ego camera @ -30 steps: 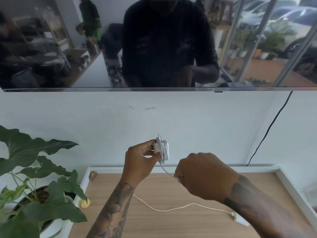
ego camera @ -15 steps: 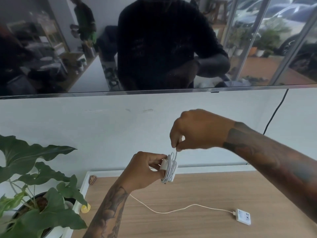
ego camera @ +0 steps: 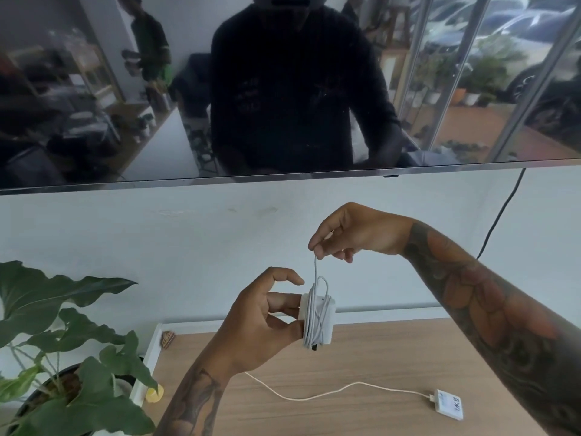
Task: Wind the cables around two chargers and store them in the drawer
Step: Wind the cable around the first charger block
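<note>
Two white chargers showed: a squarish block wrapped in smooth cable, gripped by the left hand above the wood-grain desk, and a flat one lying on it. The right hand pinched the cable's end, its tip hidden.

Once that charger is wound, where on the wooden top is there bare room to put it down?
The bare wood between the back rim and the loose cable is free. So is the strip in front of that cable, left of the second charger. It is crowded at the left edge: a plant and small bits by the rim.
</note>
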